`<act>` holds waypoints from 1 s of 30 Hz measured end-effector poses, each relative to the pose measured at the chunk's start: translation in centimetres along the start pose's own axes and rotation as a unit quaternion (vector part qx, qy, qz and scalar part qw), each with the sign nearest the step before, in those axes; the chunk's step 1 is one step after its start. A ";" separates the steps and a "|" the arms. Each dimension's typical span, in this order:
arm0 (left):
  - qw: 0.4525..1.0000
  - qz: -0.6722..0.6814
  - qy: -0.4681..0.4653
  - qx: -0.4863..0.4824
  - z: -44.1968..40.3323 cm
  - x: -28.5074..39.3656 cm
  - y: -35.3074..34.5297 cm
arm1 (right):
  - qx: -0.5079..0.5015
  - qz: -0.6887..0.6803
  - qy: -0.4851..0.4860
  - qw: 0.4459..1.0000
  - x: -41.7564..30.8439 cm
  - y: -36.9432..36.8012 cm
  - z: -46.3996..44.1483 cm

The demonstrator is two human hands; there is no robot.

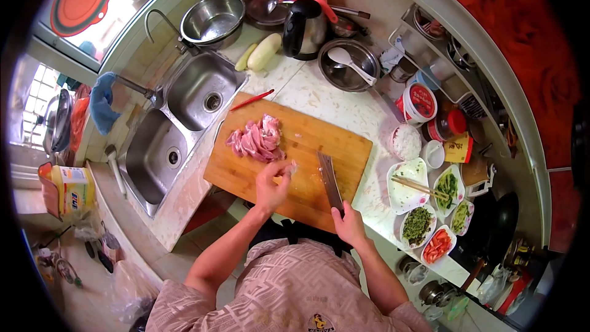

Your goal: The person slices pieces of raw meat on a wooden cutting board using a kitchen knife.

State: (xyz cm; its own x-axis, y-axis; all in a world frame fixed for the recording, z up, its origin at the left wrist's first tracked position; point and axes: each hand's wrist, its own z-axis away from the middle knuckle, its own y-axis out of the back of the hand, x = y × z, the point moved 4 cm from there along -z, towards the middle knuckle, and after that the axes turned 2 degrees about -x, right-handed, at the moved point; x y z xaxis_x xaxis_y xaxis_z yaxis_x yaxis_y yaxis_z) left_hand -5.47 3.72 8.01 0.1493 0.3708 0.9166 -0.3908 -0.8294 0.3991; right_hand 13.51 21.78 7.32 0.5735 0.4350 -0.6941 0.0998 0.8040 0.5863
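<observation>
My right hand (350,225) is wrapped round the handle of a cleaver (330,179), its dark blade over the right part of the wooden cutting board (243,175). My left hand (274,185) is above the board's near edge, fingers pinched on a small, pale pink scrap (293,166) that looks like meat. Just beyond that hand lies a pile of sliced raw meat (258,139). A few tiny bits are scattered on the wood. A red, pen-like stick (252,99) rests along the board's far left edge.
To the left is a double sink (200,95). A kettle (306,29), a metal bowl (349,64) and pale, long vegetables (265,52) stand behind the board. On the right are dishes of chopped red pepper (437,245) and greens (417,225), with chopsticks (420,189) across a white dish.
</observation>
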 end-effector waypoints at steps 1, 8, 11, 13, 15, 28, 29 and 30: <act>0.993 -0.098 -0.059 -0.038 0.3 0.2 -0.6 | 0.003 0.001 0.005 1.000 0.2 -0.1 0.0; 0.932 -0.205 -0.246 -0.169 5.3 -0.4 -3.5 | 0.004 0.006 0.011 1.000 0.3 0.0 -0.1; 0.892 -0.261 -0.337 -0.154 2.8 -1.9 -2.7 | 0.009 0.024 0.015 1.000 0.1 -0.1 0.0; 0.871 -0.298 -0.360 -0.151 1.1 -2.1 -2.3 | -0.017 0.049 -0.003 0.999 -0.7 0.2 0.4; 0.858 -0.321 -0.375 -0.141 0.1 -2.5 -2.0 | -0.051 0.066 0.004 0.997 -1.9 0.5 1.0; 0.875 -0.278 -0.366 -0.154 1.0 -2.3 -0.6 | -0.094 0.164 0.026 0.982 -2.1 0.3 0.6; 0.868 -0.286 -0.376 -0.154 1.4 -2.3 -0.8 | -0.079 0.173 0.031 0.981 -2.4 0.3 0.8; 0.862 -0.294 -0.384 -0.153 1.8 -2.3 -1.0 | -0.065 0.182 0.036 0.981 -2.9 0.2 1.1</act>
State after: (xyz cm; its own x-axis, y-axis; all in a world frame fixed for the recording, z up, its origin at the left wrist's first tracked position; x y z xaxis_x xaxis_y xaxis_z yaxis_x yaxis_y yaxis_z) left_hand -3.77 2.95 5.56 0.9147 0.2061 0.3476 -0.2453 -0.4005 0.8828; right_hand 12.75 20.29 9.87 0.4927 0.7265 -0.4790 -0.2075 0.6327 0.7461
